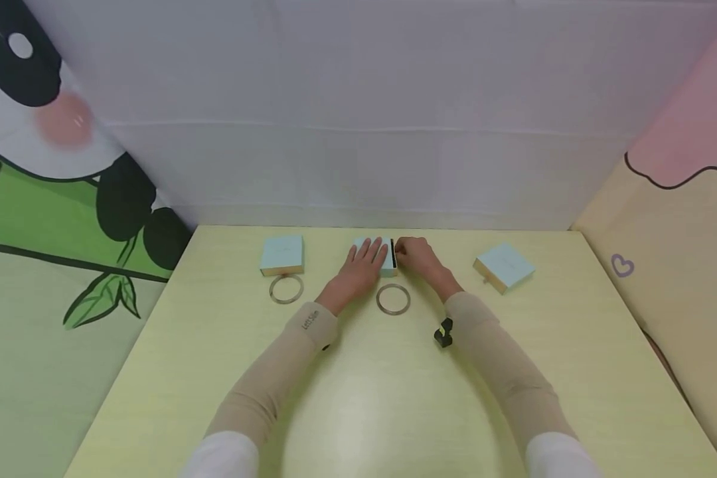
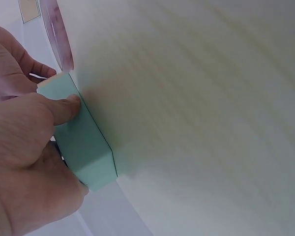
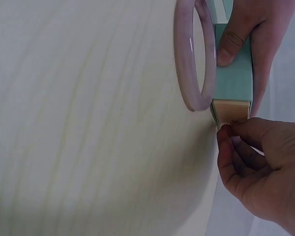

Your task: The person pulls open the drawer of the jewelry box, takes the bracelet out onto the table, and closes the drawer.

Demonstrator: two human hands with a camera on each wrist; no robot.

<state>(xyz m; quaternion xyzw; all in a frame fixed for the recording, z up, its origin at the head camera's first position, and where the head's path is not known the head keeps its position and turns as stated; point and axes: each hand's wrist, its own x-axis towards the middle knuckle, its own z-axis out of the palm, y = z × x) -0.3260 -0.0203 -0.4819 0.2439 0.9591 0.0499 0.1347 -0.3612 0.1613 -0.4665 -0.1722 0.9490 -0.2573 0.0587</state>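
A pale blue drawer-style box with a tan end sits near the back middle of the table. My left hand grips it, fingers laid over the top and thumb pressed on the near side. At the tan right end, the thumb and forefinger of my right hand pinch a small pull tab, mostly hidden by the fingertips. A dark strip shows along that end from above. Just in front of the box lies a pale, glossy bangle, which appears pinkish in the right wrist view.
Another pale blue box stands at the left, with a second bangle before it. At the right, a third box is turned at an angle, a small tab at its tan end. Behind the table hangs a pale cloth.
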